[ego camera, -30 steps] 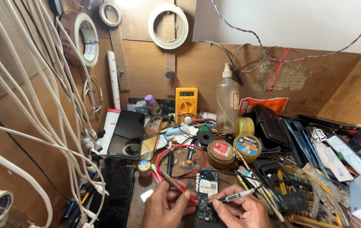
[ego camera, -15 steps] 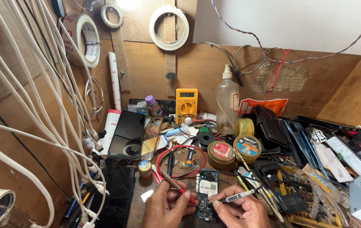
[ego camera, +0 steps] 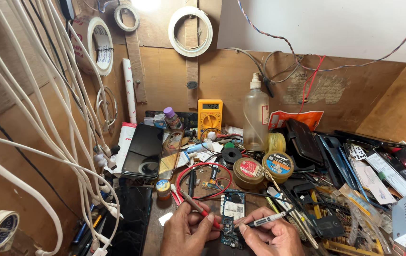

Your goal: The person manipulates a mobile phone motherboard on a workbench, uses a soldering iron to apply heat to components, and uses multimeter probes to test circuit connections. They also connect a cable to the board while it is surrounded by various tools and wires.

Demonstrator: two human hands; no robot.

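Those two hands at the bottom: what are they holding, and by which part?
The left hand pinches a red-tipped probe low on its shaft. The right hand holds a grey pen-like tool near its tip. Both tips meet the circuit board.

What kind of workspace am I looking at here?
Most likely an electronics repair bench: a yellow multimeter against the plywood back wall, a circuit board under both hands, and solder paste tins among loose tools.

I see a yellow meter (ego camera: 209, 118) with a small grey screen at the back wall, an orange packet (ego camera: 292, 119) right of it, and a dark phone screen (ego camera: 143, 150) at left.
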